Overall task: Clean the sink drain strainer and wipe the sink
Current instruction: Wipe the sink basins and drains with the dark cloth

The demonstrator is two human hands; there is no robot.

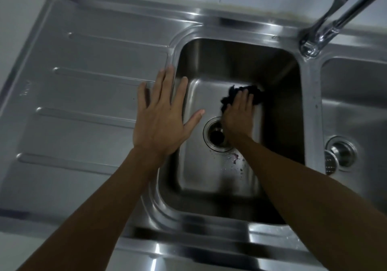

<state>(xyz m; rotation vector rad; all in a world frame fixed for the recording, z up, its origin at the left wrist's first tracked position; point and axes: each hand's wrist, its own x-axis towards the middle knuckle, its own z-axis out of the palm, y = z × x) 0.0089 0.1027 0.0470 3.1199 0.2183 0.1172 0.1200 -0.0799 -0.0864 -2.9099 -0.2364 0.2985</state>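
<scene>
A stainless steel sink (pixel 211 187) fills the middle of the view. My right hand (pixel 238 115) is down in the basin, pressing a dark cloth (pixel 254 93) flat against the floor of the basin, just beyond the drain. The round drain opening (pixel 214 136) lies partly under my right wrist and looks dark inside. My left hand (pixel 163 113) hovers with fingers spread over the sink's left rim, holding nothing. Water drops and a faint stain (pixel 235 158) sit just in front of the drain.
A ribbed draining board (pixel 83 86) extends to the left. A chrome faucet (pixel 326 29) rises at the back right. A second basin (pixel 356 103) on the right has a drain (pixel 342 152) with a strainer (pixel 330 163) leaning beside it.
</scene>
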